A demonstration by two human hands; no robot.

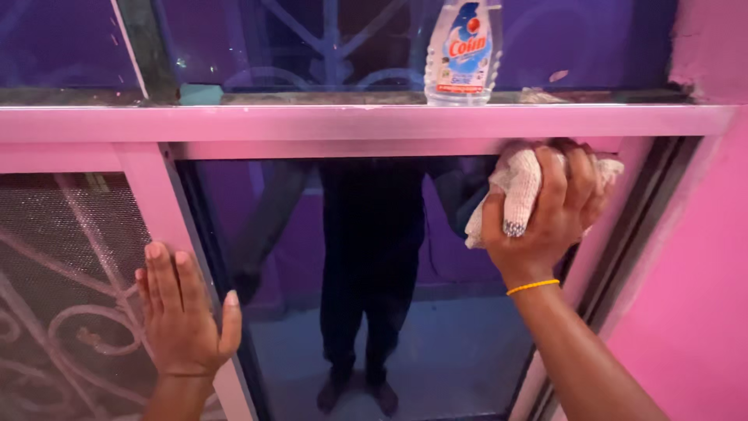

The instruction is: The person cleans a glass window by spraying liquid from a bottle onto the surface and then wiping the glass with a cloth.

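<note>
The left hand point(183, 312) is lying flat and open, holding nothing, on the pink window frame's point(148, 195) upright beside the mesh panel point(70, 257), seemingly bracing the frame. The right hand point(553, 210) is gripping a bunched white cloth point(514, 187) against the dark glass pane's point(374, 273) top right corner, likely for firm pressure, while a spray bottle point(461, 51) is standing upright on the frame's top rail, above the cloth, within reach

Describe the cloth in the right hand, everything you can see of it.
The cloth is off-white with a coarse woven or knitted look, bunched into a wad. The right hand grips it, fingers wrapped over the top, and presses it against the upper right corner of the dark glass pane, just under the pink frame rail. Loose folds hang out left of the palm and a bit pokes out to the right.
</note>
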